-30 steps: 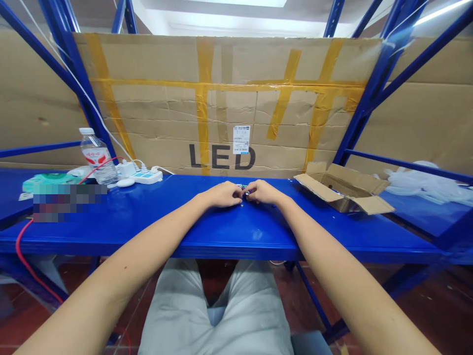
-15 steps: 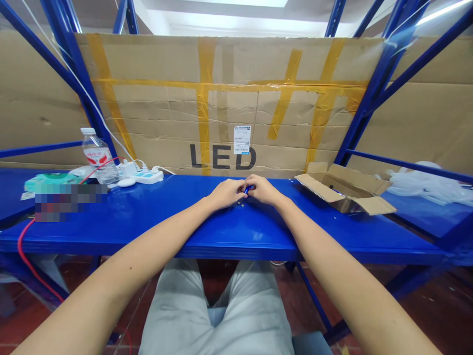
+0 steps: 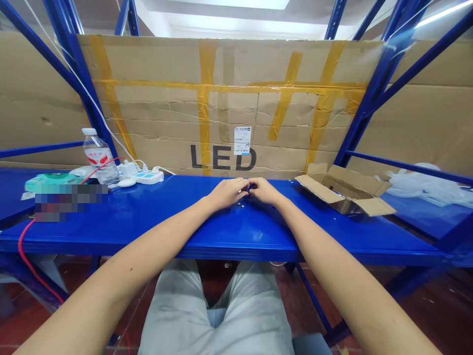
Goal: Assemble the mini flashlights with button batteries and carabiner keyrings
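My left hand point(image 3: 228, 193) and my right hand point(image 3: 263, 191) meet over the middle of the blue table point(image 3: 155, 231), fingertips almost touching. Pinched in my right fingers is a small, dark blue piece point(image 3: 253, 187), mostly covered, so its kind does not show. The left hand's fingers are closed too. A tiny shiny spot shows at their tips, but what they hold is too small to name. Just below the fingers, a few tiny metallic bits point(image 3: 242, 205) lie on the tabletop.
An open cardboard box point(image 3: 342, 190) stands to the right, with clear plastic bags point(image 3: 424, 185) beyond it. At left are a water bottle point(image 3: 99, 158), a white power strip point(image 3: 148, 176) and a green packet point(image 3: 48, 181). Large cardboard point(image 3: 166, 123) marked LED rises behind the table.
The blue piece between my hands shows less now, more covered by the fingers. My left fingers have shifted slightly; both arms stay nearly in place.
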{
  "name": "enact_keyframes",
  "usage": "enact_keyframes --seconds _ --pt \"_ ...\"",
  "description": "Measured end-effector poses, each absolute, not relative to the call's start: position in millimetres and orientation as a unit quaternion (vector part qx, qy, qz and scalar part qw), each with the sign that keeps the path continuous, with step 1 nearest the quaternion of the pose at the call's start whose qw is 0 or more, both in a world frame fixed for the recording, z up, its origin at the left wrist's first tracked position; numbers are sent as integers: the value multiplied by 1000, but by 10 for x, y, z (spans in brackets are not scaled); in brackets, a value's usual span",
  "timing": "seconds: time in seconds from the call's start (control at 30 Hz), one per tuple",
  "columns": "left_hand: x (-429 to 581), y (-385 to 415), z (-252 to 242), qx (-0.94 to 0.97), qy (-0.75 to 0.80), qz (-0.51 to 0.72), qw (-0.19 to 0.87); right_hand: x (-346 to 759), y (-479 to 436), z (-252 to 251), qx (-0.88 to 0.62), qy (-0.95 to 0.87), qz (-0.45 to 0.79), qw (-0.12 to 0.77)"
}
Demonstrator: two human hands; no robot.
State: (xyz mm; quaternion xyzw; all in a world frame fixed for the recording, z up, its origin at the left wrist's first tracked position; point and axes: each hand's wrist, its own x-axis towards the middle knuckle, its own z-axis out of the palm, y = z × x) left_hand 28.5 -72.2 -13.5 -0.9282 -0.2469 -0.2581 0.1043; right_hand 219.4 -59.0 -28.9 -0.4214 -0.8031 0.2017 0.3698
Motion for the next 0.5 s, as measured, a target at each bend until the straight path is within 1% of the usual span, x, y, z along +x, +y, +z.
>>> enact_keyframes --seconds 0.17,0.43,0.5 --pt "289 -689 -158 -924 -237 -288 87 2201 -564 -308 -414 -794 232 380" --pt "303 -662 -169 -919 -239 -312 17 2187 -596 -301 -408 -793 248 377" --pt "301 -663 -172 -919 -239 -313 19 2184 -592 -306 -407 -792 252 380"
